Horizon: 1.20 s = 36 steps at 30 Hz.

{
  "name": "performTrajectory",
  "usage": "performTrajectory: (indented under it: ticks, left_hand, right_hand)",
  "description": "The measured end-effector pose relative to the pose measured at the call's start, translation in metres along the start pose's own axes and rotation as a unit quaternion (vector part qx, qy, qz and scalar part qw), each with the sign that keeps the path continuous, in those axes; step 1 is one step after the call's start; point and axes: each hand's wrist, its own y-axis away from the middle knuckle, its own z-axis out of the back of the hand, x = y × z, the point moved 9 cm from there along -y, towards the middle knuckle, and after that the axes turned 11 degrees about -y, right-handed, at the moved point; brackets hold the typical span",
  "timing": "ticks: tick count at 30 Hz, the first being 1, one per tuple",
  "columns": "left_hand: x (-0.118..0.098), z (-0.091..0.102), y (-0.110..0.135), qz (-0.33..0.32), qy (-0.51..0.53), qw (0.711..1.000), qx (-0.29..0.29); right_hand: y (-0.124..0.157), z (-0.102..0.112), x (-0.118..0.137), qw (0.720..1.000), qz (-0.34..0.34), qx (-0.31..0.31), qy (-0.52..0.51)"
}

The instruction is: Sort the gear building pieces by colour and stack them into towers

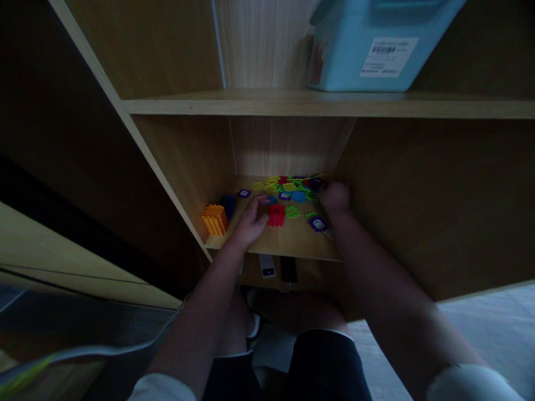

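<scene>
Both my arms reach into a low wooden shelf compartment (288, 242). My left hand (252, 218) rests on the shelf board with its fingers curled toward a red toothed plastic block (276, 214). My right hand (334, 197) is further in at the right, blurred, beside a heap of yellow, green, blue and red plastic pieces (288, 188). A purple piece (317, 224) lies just in front of my right wrist. Whether either hand grips anything is unclear in the dim light.
An orange block (214, 219) and a dark blue block (228, 205) stand at the compartment's left. A light blue storage bin (376, 42) sits on the shelf above. A small white device (267, 266) and a dark one (288, 269) lie below the board. My knees are underneath.
</scene>
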Motion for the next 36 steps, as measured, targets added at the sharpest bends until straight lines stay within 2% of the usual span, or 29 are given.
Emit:
performTrajectory:
  ticks: [3, 5, 8, 10, 11, 13, 15, 16, 20, 23, 25, 30, 36]
  left_hand:
    - [-0.001, 0.001, -0.001, -0.003, 0.003, 1.000, -0.012]
    - [-0.003, 0.004, -0.002, -0.005, 0.007, 1.000, -0.026]
    - [-0.008, 0.010, -0.001, 0.000, 0.002, 0.999, -0.048]
    - [-0.012, 0.013, -0.001, 0.001, -0.007, 0.999, -0.053]
    - [-0.014, 0.014, 0.000, -0.001, -0.012, 0.998, -0.055]
    - [-0.018, 0.017, 0.001, -0.006, -0.021, 0.998, -0.058]
    - [-0.022, 0.020, 0.001, -0.015, -0.030, 0.997, -0.065]
    - [-0.025, 0.021, 0.002, -0.023, -0.034, 0.997, -0.070]
    - [-0.043, 0.028, 0.005, -0.081, -0.064, 0.990, -0.099]
    - [-0.058, 0.029, 0.009, -0.135, -0.116, 0.977, -0.116]
    - [-0.065, 0.026, 0.012, -0.168, -0.147, 0.969, -0.105]
    - [-0.067, 0.022, 0.015, -0.187, -0.164, 0.965, -0.089]
    - [-0.057, 0.035, 0.016, -0.131, -0.115, 0.976, -0.131]
  right_hand:
    - [0.001, 0.021, 0.014, 0.998, 0.006, -0.052, -0.024]
    - [0.007, 0.026, 0.029, 0.994, 0.023, -0.072, -0.078]
    - [0.028, 0.023, 0.046, 0.944, 0.021, -0.098, -0.313]
    - [0.047, 0.011, 0.059, 0.909, 0.018, -0.064, -0.411]
    - [0.059, 0.008, 0.066, 0.901, 0.026, -0.053, -0.430]
    - [0.081, 0.013, 0.081, 0.912, 0.073, -0.060, -0.400]
    - [0.101, 0.022, 0.102, 0.936, 0.145, -0.059, -0.314]
    - [0.110, 0.026, 0.111, 0.940, 0.178, -0.057, -0.286]
    - [0.130, 0.035, 0.139, 0.931, 0.282, -0.046, -0.228]
    - [0.139, 0.026, 0.151, 0.922, 0.335, -0.010, -0.194]
    - [0.145, 0.020, 0.155, 0.917, 0.366, -0.004, -0.160]
    - [0.155, 0.017, 0.163, 0.907, 0.402, -0.007, -0.124]
    - [0.146, 0.035, 0.163, 0.903, 0.369, -0.020, -0.218]
